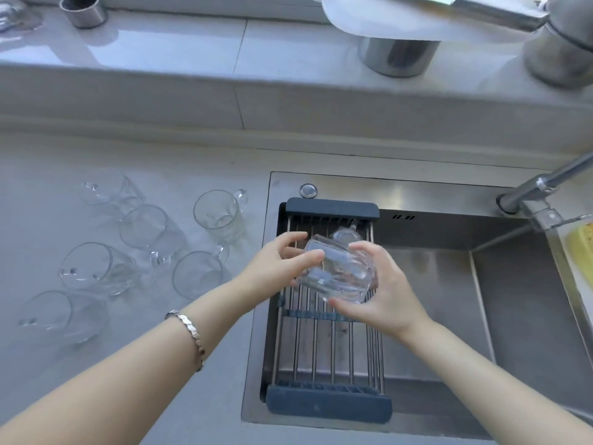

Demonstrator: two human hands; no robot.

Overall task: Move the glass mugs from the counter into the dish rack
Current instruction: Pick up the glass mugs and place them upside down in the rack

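A clear glass mug [337, 273] is held tilted on its side above the dish rack [327, 348], a metal-bar rack with dark blue ends lying across the left of the sink. My left hand [279, 261] grips its left side and my right hand [385, 290] cups its right side and base. Another glass mug [346, 234] stands in the rack's far end, partly hidden behind the held one. Several more glass mugs stand on the grey counter at left, the nearest to the rack being one [221, 215] with its handle to the right and one [199, 273] below it.
The steel sink [449, 284] extends right of the rack, with a tap [542, 184] at its far right edge and a yellow sponge [580, 248] beside it. A raised ledge behind carries a metal cup [84, 9] and steel pots [398, 56].
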